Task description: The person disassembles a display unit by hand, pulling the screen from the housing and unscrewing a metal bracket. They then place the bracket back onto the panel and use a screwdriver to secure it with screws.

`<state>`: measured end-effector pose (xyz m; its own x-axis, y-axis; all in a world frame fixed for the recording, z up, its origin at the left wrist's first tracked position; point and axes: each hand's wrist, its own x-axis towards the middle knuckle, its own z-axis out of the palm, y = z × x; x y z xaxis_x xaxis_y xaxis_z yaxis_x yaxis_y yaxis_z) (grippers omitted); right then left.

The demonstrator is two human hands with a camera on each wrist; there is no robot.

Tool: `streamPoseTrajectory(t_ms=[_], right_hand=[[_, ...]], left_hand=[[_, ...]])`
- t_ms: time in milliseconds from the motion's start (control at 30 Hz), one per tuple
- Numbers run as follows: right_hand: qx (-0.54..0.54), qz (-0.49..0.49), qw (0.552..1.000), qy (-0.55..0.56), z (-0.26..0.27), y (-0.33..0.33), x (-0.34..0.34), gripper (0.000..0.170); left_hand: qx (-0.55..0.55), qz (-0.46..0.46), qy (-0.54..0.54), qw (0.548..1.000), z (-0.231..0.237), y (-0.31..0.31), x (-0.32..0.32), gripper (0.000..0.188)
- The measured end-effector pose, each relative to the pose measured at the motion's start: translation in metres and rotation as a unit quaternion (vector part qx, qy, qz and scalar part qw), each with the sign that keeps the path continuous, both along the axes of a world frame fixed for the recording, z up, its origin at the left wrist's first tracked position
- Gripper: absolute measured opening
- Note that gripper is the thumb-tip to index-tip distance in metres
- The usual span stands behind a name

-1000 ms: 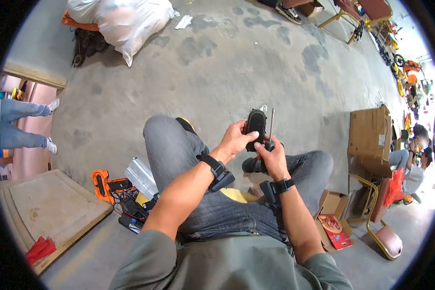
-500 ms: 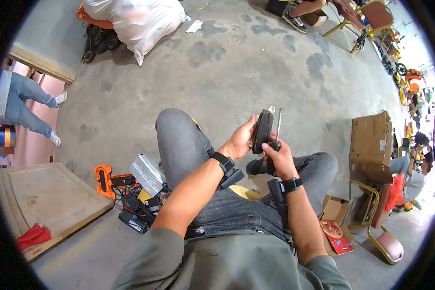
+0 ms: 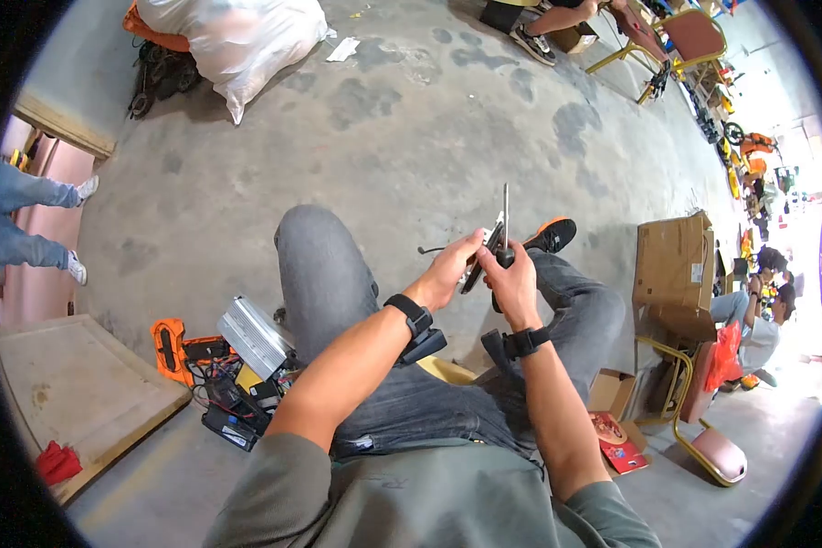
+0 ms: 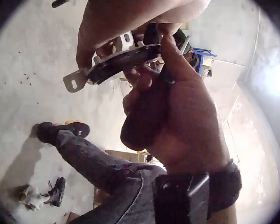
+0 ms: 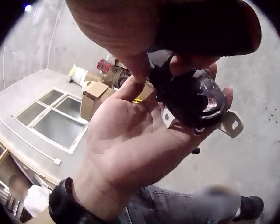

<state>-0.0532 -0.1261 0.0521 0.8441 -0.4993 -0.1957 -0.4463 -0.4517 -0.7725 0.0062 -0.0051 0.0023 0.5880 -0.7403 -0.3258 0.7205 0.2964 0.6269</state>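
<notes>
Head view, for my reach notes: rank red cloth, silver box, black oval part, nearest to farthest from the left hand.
1. Black oval part, in the left hand.
2. Silver box, left side.
3. Red cloth, farther left, on board.

The chair seat is reddish-brown, the bag red, the trousers faded grey, the shirt grey-green.

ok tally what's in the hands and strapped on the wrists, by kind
screwdriver: 1
black oval part with metal tabs: 1
black wristbands: 2
total: 4
</notes>
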Motion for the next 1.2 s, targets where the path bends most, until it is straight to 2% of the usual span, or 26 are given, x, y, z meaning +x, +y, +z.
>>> streamPoseTrajectory(t_ms=[67, 267, 333, 367, 467, 533, 600, 633, 667, 700, 733, 767, 867, 900, 933, 967, 1033, 1067, 1133, 1200], right_hand=[[0.043, -0.007, 0.999, 0.031, 0.008, 0.001, 0.003, 0.059], [0.045, 0.002, 0.999, 0.024, -0.007, -0.004, 0.003, 0.055], [0.144, -0.001, 0.99, 0.011, -0.006, -0.006, 0.002, 0.051], [0.196, -0.002, 0.98, -0.015, -0.01, -0.008, 0.0, 0.048], [0.253, -0.015, 0.967, -0.001, -0.001, -0.013, -0.003, 0.048], [0.279, -0.008, 0.96, 0.004, 0.006, -0.02, -0.004, 0.049], [0.253, -0.033, 0.966, -0.034, 0.0, -0.034, -0.005, 0.049], [0.224, -0.043, 0.973, -0.017, 0.004, -0.044, -0.002, 0.049], [0.212, -0.049, 0.976, 0.001, -0.004, -0.057, 0.001, 0.038], [0.235, -0.06, 0.97, -0.002, -0.01, -0.067, 0.006, 0.036], [0.258, -0.072, 0.963, -0.006, -0.018, -0.076, 0.012, 0.034], [0.238, -0.091, 0.967, 0.026, -0.032, -0.085, 0.017, 0.031], [0.211, -0.094, 0.969, 0.085, -0.093, -0.105, 0.023, 0.036], [0.187, -0.097, 0.968, 0.138, -0.119, -0.109, 0.023, 0.04], [0.179, -0.079, 0.966, 0.167, -0.148, -0.114, 0.019, 0.054], [0.153, -0.08, 0.964, 0.201, -0.163, -0.109, 0.016, 0.059], [0.088, -0.062, 0.951, 0.291, -0.211, -0.108, 0.005, 0.073], [0.052, -0.062, 0.959, 0.27, -0.246, -0.106, -0.009, 0.076], [0.047, -0.06, 0.948, 0.31, -0.257, -0.096, -0.014, 0.075], [0.03, -0.05, 0.936, 0.346, -0.258, -0.089, -0.014, 0.075]], left_hand=[[0.02, 0.012, -0.008, 1.0, 0.009, -0.003, -0.001, 0.038], [0.062, 0.002, -0.013, 0.998, 0.003, 0.0, 0.003, 0.043], [0.051, 0.049, 0.045, 0.997, 0.009, 0.003, 0.005, 0.05], [0.026, 0.038, 0.046, 0.998, 0.004, 0.002, 0.007, 0.054], [0.084, 0.053, 0.07, 0.993, 0.004, 0.001, 0.008, 0.055], [0.062, 0.041, 0.086, 0.994, 0.0, 0.006, 0.013, 0.055], [0.049, 0.059, 0.107, 0.991, -0.002, 0.011, 0.018, 0.052], [0.073, 0.05, 0.067, 0.994, -0.007, 0.014, 0.022, 0.04], [0.075, 0.044, 0.07, 0.994, -0.012, 0.018, 0.026, 0.04], [0.097, 0.07, 0.035, 0.992, -0.011, 0.023, 0.03, 0.035], [0.118, 0.094, 0.0, 0.989, -0.005, 0.028, 0.036, 0.031], [0.12, 0.117, 0.017, 0.986, 0.002, 0.032, 0.043, 0.028], [0.117, 0.137, -0.003, 0.984, 0.031, 0.039, 0.064, 0.026], [0.12, 0.136, 0.004, 0.983, 0.035, 0.042, 0.073, 0.026], [0.169, 0.085, -0.031, 0.981, 0.038, 0.046, 0.083, 0.026], [0.218, 0.034, -0.065, 0.973, 0.041, 0.048, 0.091, 0.027], [0.23, 0.033, -0.065, 0.97, 0.048, 0.048, 0.097, 0.027], [0.235, 0.03, -0.07, 0.969, 0.048, 0.048, 0.097, 0.026], [0.236, 0.034, -0.028, 0.971, 0.04, 0.051, 0.096, 0.024], [0.213, 0.077, 0.001, 0.974, 0.037, 0.049, 0.093, 0.024]])
